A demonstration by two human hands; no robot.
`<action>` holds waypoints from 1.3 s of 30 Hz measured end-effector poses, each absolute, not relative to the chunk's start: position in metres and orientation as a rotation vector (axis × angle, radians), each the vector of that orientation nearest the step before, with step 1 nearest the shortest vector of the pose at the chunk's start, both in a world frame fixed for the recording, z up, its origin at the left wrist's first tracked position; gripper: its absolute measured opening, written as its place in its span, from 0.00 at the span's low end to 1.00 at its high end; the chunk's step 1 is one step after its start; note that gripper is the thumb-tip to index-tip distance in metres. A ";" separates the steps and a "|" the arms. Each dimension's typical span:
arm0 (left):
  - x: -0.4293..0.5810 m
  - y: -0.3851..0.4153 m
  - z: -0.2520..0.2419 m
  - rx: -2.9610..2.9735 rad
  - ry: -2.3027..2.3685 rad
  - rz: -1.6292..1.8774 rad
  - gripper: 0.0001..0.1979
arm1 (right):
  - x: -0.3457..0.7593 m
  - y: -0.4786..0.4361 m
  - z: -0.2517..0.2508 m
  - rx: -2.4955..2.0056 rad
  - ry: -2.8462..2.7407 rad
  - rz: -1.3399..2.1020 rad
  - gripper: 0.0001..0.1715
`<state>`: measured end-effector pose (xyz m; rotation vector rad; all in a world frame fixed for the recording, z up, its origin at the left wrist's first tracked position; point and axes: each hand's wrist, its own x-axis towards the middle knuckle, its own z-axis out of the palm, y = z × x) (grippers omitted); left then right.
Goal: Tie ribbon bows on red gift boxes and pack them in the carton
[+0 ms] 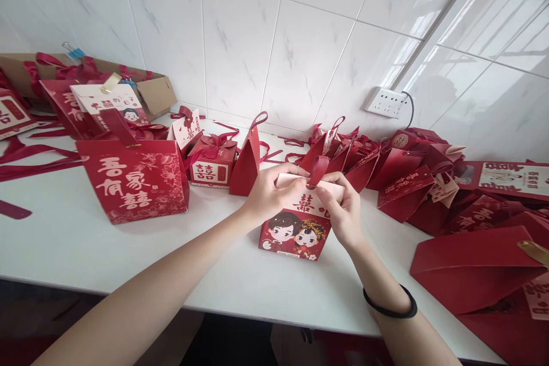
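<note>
A small gift box (295, 230) with a cartoon couple on its front stands on the white table (64, 240). My left hand (272, 190) grips its pale top flap from the left, fingers closed. My right hand (341, 211) pinches the top from the right, next to the red ribbon loop (318, 170) that sticks up from the box. A black band circles my right wrist.
A large red bag with gold characters (135, 177) stands at left, two smaller red boxes (212, 163) behind the hands. Flat red bags pile at right (472, 266). A cardboard carton (154, 94) with ribbons sits far left; a wall socket (386, 102) is behind.
</note>
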<state>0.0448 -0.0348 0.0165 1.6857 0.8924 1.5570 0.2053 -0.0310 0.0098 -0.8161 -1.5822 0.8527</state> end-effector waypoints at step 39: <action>0.041 -0.024 0.019 1.052 0.612 1.174 0.19 | 0.208 -0.021 0.018 -1.074 -1.359 1.324 0.15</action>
